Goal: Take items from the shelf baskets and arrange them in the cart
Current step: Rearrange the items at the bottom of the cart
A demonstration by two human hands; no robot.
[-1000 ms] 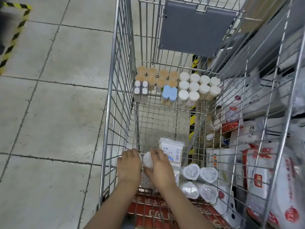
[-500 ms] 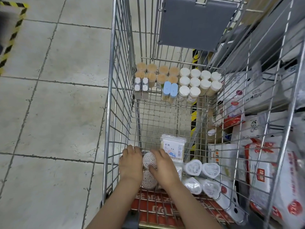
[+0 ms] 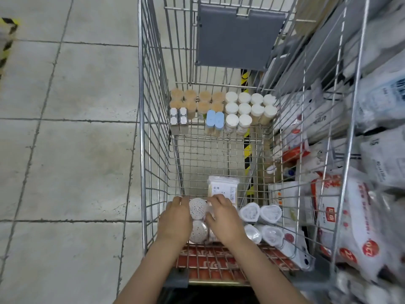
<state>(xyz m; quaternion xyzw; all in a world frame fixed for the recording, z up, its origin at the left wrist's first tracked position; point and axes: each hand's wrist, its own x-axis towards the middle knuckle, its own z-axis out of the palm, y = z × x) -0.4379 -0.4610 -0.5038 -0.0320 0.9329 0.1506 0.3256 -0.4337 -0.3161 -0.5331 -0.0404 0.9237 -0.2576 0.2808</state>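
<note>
White, dotted plastic sits between my palms: my left hand (image 3: 175,218) and my right hand (image 3: 225,218) are both down in the near end of the cart (image 3: 153,150), fingers curled against either side of the upper round cotton-swab tub (image 3: 198,208), clasping it from left and right. Directly below it, nearer me, a second round tub (image 3: 198,231) lies against the cart's wire floor, partly hidden by my wrists. Just beyond my right fingertips stands a flat clear packet (image 3: 223,188) with a white label. To my right lie four heart-shaped tubs (image 3: 260,222) in two pairs, close beside my right hand. At the far end of the cart stand rows of tan-lidded jars (image 3: 197,99) and white-lidded jars (image 3: 249,105), with two blue-capped containers (image 3: 215,120) in front. Outside the right wall hang shelf baskets (image 3: 350,150) stuffed with white bags
</note>
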